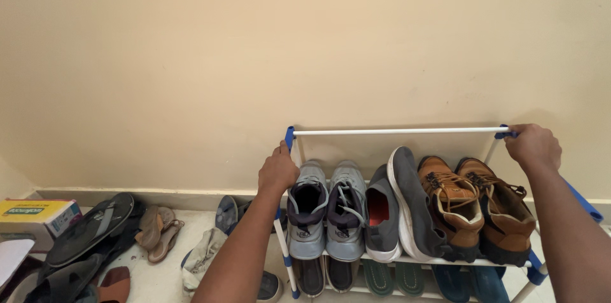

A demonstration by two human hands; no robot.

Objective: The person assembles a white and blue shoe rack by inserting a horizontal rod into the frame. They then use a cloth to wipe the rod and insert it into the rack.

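L hand (pixel 278 172) clamped on left end of white-tube shoe rack with blue corner joints (pixel 401 131) | R hand (pixel 533 147) clamped on its right top corner | rack vs cream wall, holding grey sneakers (pixel 326 211), brown lace-up boots (pixel 480 207) | black sandals (pixel 89 230) on floor at left

A white-tubed shoe rack (pixel 401 131) with blue corner joints stands upright against the wall, both shelves filled with shoes.

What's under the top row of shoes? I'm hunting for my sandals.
On the lower shelf, dark shoes, green soles and blue ones show. Only their ends are visible; the top row covers the rest.
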